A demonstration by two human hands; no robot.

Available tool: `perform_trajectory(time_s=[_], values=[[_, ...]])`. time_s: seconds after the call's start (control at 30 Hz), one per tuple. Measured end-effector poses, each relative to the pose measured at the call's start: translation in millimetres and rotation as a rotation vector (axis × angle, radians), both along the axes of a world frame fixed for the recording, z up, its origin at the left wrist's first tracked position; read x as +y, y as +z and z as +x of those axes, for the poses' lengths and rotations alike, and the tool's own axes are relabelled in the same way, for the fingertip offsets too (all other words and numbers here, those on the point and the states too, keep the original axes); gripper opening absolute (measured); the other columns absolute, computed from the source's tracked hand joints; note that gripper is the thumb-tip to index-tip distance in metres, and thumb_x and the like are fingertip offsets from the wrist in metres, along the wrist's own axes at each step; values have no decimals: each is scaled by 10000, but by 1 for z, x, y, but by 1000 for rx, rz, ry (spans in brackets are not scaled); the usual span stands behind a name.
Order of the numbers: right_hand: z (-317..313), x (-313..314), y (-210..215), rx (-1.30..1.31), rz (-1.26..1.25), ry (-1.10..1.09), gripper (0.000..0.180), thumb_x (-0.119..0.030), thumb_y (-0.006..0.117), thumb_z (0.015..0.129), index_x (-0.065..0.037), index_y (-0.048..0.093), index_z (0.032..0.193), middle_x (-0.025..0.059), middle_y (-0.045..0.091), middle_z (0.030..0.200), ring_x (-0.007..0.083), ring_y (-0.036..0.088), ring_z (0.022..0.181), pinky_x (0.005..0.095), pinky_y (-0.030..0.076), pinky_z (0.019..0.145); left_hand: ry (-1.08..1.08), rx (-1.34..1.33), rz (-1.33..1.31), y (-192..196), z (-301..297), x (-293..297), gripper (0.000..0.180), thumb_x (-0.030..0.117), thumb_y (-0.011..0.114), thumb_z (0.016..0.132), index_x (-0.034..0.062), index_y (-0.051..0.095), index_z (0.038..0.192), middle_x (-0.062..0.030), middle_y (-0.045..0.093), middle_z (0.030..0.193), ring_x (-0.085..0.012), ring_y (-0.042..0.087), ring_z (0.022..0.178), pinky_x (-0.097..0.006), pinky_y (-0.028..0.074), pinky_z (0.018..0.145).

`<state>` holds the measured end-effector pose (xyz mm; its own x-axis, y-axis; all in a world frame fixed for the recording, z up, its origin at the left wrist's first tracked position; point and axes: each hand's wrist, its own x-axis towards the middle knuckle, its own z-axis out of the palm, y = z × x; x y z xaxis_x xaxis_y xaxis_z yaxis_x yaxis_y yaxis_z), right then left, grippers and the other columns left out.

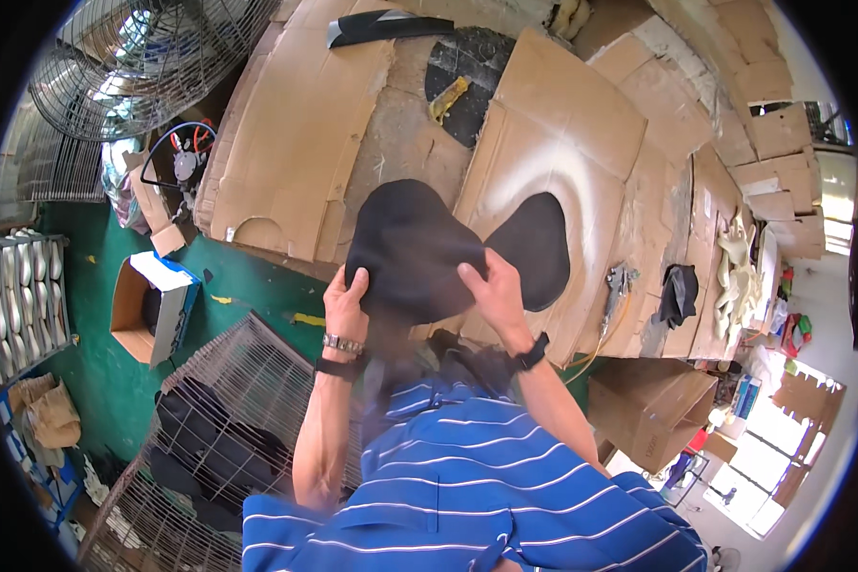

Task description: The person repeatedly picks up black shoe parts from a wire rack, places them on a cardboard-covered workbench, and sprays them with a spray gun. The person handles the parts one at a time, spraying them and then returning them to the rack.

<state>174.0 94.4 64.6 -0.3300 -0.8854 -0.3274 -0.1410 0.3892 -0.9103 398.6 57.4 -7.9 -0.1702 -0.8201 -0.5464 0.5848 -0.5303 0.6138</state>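
A black, soft-looking pad (pixel 415 243) with rounded lobes hangs in front of me, held by its two sides. My left hand (pixel 346 303) pinches its left edge, thumb on top. Opposite, my right hand (pixel 496 296) grips the right edge, thumb also on the upper face. A second black pad (pixel 534 255) of rounded shape lies on the cardboard, just right of the held one and partly behind it. White overspray rings that piece. Farther right lies what looks like a spray gun (pixel 622 281) with an orange hose.
Cardboard sheets (pixel 296 124) cover the table. A wire basket (pixel 248 381) holding black pieces stands at lower left, near an open box (pixel 153 310) on the green floor. A large caged fan (pixel 153 57) is at upper left; a crumpled black piece (pixel 679 296) lies right.
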Motion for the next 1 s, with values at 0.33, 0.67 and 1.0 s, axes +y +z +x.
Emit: perform_trajectory(time_s=[0.33, 0.67, 1.0], values=[[8, 54, 38, 53, -69, -125, 168, -126, 671, 926, 24, 631, 990, 39, 643, 780, 63, 536, 687, 260, 481, 636, -55, 74, 60, 22, -5, 37, 252, 120, 617, 993, 12, 624, 1220, -41, 695, 1077, -156, 662, 942, -312, 551, 843], [-22, 88, 63, 143, 32, -216, 297, -180, 657, 927, -2, 442, 823, 119, 466, 625, 161, 511, 503, 356, 426, 476, -240, -24, -62, 37, -37, 34, 356, 125, 571, 1019, -25, 534, 1340, -104, 638, 1232, -200, 637, 1089, -349, 519, 949], [-123, 174, 29, 109, -104, -420, 267, -184, 646, 936, 11, 486, 847, 82, 532, 659, 153, 603, 519, 326, 484, 400, -456, 6, -191, 68, -165, 62, 299, 115, 597, 1005, -8, 600, 1278, -100, 674, 1208, -200, 662, 1048, -346, 541, 929]])
